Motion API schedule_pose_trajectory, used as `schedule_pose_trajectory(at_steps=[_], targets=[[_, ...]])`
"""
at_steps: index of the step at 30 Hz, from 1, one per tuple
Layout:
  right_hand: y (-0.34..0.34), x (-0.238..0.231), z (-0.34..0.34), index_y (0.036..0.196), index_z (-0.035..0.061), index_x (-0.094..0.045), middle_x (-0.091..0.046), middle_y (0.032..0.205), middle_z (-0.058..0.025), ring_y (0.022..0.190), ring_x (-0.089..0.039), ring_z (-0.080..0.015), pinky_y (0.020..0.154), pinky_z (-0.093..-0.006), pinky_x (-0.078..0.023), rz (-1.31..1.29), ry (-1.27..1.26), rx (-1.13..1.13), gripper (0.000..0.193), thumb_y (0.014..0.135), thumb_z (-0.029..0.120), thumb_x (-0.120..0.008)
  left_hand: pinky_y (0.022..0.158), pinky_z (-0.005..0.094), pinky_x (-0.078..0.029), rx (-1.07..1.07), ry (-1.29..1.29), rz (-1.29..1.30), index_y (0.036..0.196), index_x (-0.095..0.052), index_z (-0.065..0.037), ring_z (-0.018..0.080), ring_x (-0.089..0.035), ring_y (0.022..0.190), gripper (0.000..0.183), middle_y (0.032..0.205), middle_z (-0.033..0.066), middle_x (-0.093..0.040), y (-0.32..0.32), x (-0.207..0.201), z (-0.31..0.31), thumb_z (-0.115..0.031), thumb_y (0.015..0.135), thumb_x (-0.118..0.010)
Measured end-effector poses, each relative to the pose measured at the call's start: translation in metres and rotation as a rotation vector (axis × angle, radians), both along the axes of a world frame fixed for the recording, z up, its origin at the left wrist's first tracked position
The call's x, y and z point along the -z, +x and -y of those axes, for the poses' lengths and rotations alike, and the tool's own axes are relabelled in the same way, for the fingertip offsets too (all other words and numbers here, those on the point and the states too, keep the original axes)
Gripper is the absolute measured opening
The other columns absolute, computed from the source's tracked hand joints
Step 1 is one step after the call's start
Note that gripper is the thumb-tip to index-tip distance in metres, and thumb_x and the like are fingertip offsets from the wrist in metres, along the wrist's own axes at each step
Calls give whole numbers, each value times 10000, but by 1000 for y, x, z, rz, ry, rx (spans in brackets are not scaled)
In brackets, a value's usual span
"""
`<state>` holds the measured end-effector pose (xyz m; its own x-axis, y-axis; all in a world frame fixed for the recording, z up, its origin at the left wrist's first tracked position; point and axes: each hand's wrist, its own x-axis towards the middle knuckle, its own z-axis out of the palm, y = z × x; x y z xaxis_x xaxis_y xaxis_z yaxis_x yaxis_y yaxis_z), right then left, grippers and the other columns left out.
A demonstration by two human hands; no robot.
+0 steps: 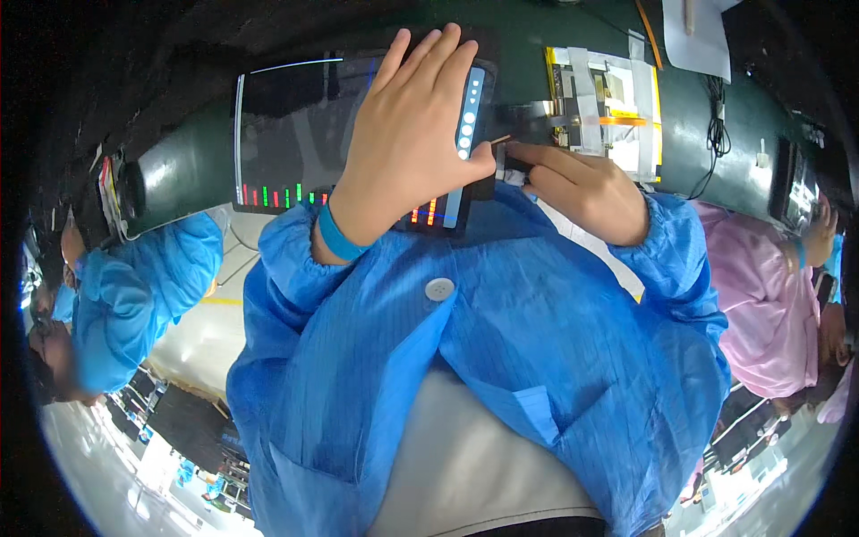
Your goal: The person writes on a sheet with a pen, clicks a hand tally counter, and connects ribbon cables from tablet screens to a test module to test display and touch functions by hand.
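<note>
"While your hands sit side by side at twelve and two o'clock, where is the tablet?"

"Near eleven, on the dark green table [519, 54]. My left hand [416, 134] lies over the tablet [286, 125], palm down, four fingers stretched towards twelve, thumb out towards three."

"Can you read anything on it?"

"Red and green bars run along its near edge, and a pale blue strip with round white icons climbs its right side. The finer marks are too small for me. My hand and wrist hide much of the middle."

"And your right?"

"My right hand [582, 188] points towards nine, its fingertips just beside the tablet's right edge, thumb tucked low. Whether they're together on something dark there, I can't tell. A thin stick [501, 139] shows at my left thumb tip; I can't tell if it's gripped."

"What's at half past one?"

"A yellow-edged board [614, 85] under pale tape, with an orange strip [622, 120] across it. Its print is too blurred to read. Beyond, towards two, is a bunched black cable [718, 125]; above that, a white sheet [698, 45], cut off by the dark rim."
</note>
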<state>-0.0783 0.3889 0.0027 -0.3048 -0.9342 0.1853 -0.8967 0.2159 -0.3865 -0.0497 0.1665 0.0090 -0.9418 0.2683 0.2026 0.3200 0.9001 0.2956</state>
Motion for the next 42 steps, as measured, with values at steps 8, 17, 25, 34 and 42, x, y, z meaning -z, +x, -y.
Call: schedule_pose_trajectory(at_steps=[8,17,25,34,42], targets=[[-73,-33,-59,899,31,-636,-639,1003,-134,853,-648,-236,711,-298,-515,-155,67,708,91,822,76,-617,1098,504,-171,258,156,146,1341,-418,-117,317,-307,1321,880,1419,131,-351,24,-33,18,-369,572,-766],[-78,1,-23,877,86,-644,-529,1162,-92,952,-513,-261,811,-342,-453,149,-55,175,410,641,-195,-462,1076,534,-166,314,-30,100,1040,-656,-294,260,-339,1275,570,1416,51,-368,37,-15,1,-278,486,-791],[-77,18,2,805,69,-609,-511,1170,-103,983,-470,-306,823,-348,-437,35,-19,120,373,618,-219,-462,1063,494,-206,219,120,48,1010,-669,-235,266,-413,1219,438,1342,54,-457,30,-27,-4,-306,586,-755],[-61,0,-40,886,47,-573,-590,981,-122,866,-573,-318,728,-369,-478,-82,-234,359,216,689,-41,-580,1031,418,-304,372,37,16,1101,-568,-32,255,-517,1069,421,1066,122,-569,-34,-37,-53,-168,715,-669],[-18,29,-53,994,62,-602,-581,1084,-82,968,-547,-287,820,-372,-439,-100,-243,375,367,637,-22,-585,1004,448,-355,524,-173,-284,757,-617,-63,189,-560,906,53,829,42,-578,-52,-20,-73,-100,740,-583]])
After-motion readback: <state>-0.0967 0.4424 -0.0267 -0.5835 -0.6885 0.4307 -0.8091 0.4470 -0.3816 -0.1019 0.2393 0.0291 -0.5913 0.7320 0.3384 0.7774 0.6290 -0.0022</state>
